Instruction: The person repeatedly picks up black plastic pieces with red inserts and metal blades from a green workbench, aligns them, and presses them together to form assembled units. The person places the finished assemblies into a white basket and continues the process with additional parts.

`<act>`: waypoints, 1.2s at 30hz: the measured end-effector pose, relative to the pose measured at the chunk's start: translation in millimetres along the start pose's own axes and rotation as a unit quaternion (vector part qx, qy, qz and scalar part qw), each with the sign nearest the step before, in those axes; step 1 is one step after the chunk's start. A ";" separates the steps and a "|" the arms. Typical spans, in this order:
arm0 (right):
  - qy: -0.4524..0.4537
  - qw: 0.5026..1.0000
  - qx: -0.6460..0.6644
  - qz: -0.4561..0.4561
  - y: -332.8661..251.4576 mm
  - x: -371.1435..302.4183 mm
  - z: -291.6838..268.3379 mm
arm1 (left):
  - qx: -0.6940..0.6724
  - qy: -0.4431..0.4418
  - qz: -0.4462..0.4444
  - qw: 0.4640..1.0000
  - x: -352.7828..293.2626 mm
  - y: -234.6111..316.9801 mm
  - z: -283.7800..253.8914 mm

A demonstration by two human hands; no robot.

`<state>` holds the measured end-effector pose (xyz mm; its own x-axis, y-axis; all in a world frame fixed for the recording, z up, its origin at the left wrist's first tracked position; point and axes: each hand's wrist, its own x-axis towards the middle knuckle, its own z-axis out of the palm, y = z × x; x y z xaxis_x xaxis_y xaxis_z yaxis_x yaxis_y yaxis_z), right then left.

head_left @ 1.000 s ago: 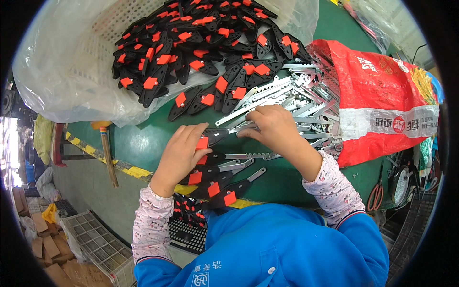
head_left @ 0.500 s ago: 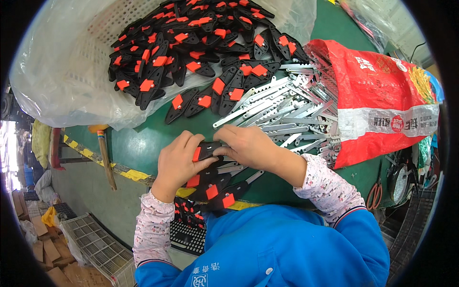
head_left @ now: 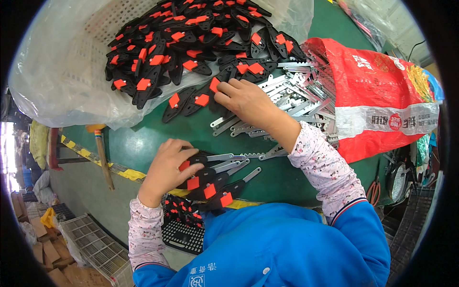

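Observation:
My left hand (head_left: 167,167) lies at the table's front edge, thumb and fingers around a black plastic piece with a red tab; a toothed metal strip (head_left: 227,157) sticks out of its right end. Just below lie several like pieces in a row, among them one black piece (head_left: 224,198) with its own metal strip. My right hand (head_left: 248,101) reaches to the near side of the big heap of black pieces (head_left: 158,62). Its fingers are curled down over a black piece with a red tab (head_left: 215,85), partly hidden under them. Loose toothed metal strips (head_left: 296,95) are piled beside that hand.
Clear plastic sheeting (head_left: 52,91) lines a perforated crate under the heap. A red woven bag (head_left: 368,86) spills the strips on the right. A wooden-handled tool (head_left: 103,160) and red-handled scissors (head_left: 374,191) are at the sides. Below the edge stands a black crate (head_left: 184,234).
My right hand has left the piece in my left hand and moved up to the black pieces. My left hand has lowered its piece, strip now showing, beside the row.

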<state>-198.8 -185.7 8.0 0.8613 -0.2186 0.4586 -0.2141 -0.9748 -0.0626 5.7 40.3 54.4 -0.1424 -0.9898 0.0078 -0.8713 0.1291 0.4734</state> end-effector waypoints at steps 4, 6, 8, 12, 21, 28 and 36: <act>0.040 0.964 0.262 0.034 -16.9 -1.1 -15.5 | -0.017 0.132 -0.024 0.991 17.8 20.8 6.2; 0.002 0.885 0.459 0.071 -34.0 -5.7 -36.5 | -0.042 0.178 0.001 0.983 28.2 31.3 6.1; 0.010 0.826 0.559 0.080 -45.3 -15.0 -45.4 | -0.083 0.090 0.022 0.992 28.5 24.6 7.3; -0.028 0.970 0.198 0.140 -37.0 -51.1 -41.4 | -0.051 0.040 -0.019 0.998 30.9 32.4 2.1; -0.050 0.936 0.308 0.162 -34.2 -47.6 -22.8 | 0.109 0.106 -0.013 0.988 10.0 10.2 -0.6; -0.061 0.835 0.496 0.231 -50.6 -27.8 -36.4 | 0.094 0.124 -0.007 0.988 1.0 8.1 0.1; -0.033 0.907 0.377 0.185 -69.7 -30.8 -43.0 | 0.082 0.097 0.005 0.992 7.0 29.4 -2.9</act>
<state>-230.3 -109.1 36.3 0.8261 -0.5144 0.2301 -0.1392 -0.5820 -0.8012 -19.5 37.0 70.9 -0.0713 -0.9793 0.1892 -0.9376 0.1305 0.3222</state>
